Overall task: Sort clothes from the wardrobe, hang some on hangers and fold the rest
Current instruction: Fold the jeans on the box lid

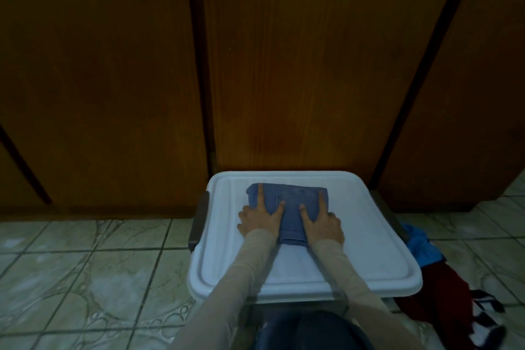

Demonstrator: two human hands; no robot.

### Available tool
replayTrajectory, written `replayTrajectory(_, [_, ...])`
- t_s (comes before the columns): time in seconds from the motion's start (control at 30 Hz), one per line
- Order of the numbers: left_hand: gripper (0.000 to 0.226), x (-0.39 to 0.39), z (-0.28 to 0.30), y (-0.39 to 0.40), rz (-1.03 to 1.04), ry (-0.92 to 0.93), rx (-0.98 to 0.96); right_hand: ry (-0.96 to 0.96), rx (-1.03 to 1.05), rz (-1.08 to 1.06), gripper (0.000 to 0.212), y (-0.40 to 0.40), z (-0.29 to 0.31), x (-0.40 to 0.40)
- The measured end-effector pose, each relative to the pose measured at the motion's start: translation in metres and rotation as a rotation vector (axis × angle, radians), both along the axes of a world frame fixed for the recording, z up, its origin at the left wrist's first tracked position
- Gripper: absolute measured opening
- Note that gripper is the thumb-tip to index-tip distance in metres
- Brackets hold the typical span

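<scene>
left hand (pixel 260 217) and right hand (pixel 322 220), fingers flat, pressing folded blue garment (pixel 289 206) on white lid (pixel 355 236); soft, light, best lifted underneath.

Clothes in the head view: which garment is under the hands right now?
The folded blue garment on the white lid; both hands press it flat. The bright blue and dark red clothes lie untouched on the floor, right of the lid.
</scene>
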State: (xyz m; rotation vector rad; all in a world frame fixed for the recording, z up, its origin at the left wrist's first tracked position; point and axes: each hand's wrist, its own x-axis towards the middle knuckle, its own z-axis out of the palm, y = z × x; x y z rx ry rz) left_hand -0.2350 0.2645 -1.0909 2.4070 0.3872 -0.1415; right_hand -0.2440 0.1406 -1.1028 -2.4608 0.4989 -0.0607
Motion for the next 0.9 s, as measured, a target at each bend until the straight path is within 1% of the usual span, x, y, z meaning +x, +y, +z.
replayTrajectory(0.13, [0.079, -0.003, 0.005, 0.004, -0.027, 0.050, -0.087, 0.019, 0.169, 0.041, 0.073, -0.006, 0.014, -0.010])
replayTrajectory(0.23, [0.083, -0.012, 0.005, 0.000, -0.037, 0.011, -0.125, 0.005, 0.215, 0.039, 0.075, -0.011, 0.023, -0.021])
replayTrajectory(0.37, [0.083, -0.023, 0.016, -0.017, -0.072, -0.060, -0.221, -0.048, 0.172, -0.026, 0.075, -0.023, 0.035, -0.035])
replayTrajectory(0.57, [0.083, -0.027, 0.059, -0.069, -0.216, -0.188, -0.283, -0.183, 0.152, -0.132, 0.074, -0.076, 0.077, -0.054])
replayTrajectory(0.73, [0.080, -0.041, 0.098, -0.136, -0.371, -0.268, -0.367, -0.338, 0.131, -0.252, 0.072, -0.137, 0.118, -0.088])
replayTrajectory(0.9, [0.079, -0.074, 0.137, -0.219, -0.532, -0.336, -0.425, -0.488, 0.067, -0.400, 0.073, -0.209, 0.155, -0.136])
